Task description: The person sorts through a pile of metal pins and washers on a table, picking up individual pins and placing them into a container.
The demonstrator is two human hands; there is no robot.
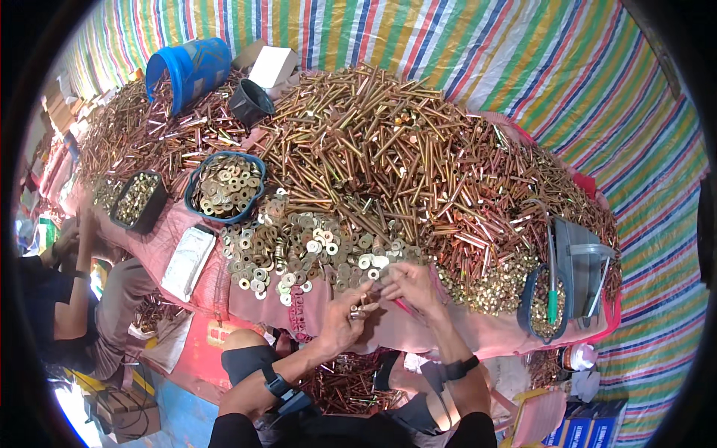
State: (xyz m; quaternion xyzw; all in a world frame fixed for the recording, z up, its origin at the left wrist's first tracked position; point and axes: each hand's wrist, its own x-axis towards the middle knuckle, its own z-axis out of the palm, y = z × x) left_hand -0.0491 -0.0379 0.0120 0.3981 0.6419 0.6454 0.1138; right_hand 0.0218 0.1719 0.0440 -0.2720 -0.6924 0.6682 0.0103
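My left hand (345, 316) is closed around brass-coloured metal rods, whose short ends (358, 309) show between its fingers. Beside it, my right hand (415, 287) has its thumb and fingers pinched together, almost meeting the left fingertips. Whatever lies in that pinch is blurred and too small to name. Both hands are over the near edge of the pile, by loose flat washers (314, 243). Beyond them rises a large heap of brass-coloured metal rods (358, 157). To the right of my right hand lie many small nuts (489, 297).
A blue tub of washers (261, 181) and a dark tray of nuts (153, 213) stand left; a white packet (188, 254) lies nearer. A blue bucket (205, 67) lies tipped behind. Right is a container with a green-handled tool (553, 306). Another person (71, 299) sits far left.
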